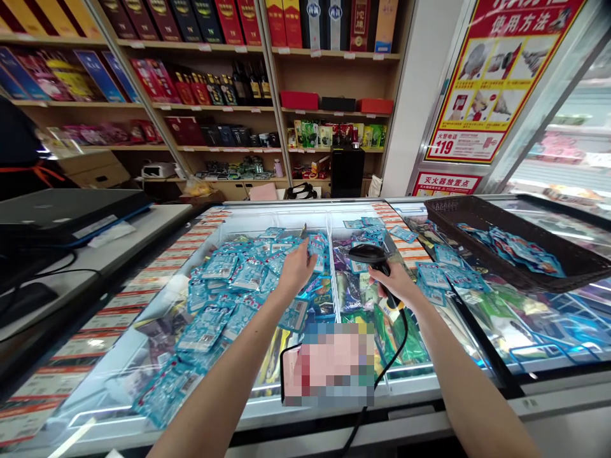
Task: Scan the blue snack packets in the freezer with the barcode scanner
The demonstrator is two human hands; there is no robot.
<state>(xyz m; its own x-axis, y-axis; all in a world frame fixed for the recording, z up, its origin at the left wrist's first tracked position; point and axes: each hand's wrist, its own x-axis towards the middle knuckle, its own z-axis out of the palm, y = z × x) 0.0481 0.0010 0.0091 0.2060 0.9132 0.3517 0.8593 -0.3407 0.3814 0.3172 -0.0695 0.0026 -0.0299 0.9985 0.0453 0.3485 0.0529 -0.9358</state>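
Barcode scanner (pixel 368 256) sits clenched in the right hand (pixel 394 285), its cord (pixel 400 346) dropping below that hand. Left hand (pixel 298 268), fingers spread and not gripping, rests on blue packets (pixel 238 273) heaped under it in the freezer (pixel 281 205). Lifting a packet would call for closing those fingers.

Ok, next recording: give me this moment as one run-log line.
left hand: touching blue sachets | right hand: gripping corded black barcode scanner | setting: shop display freezer
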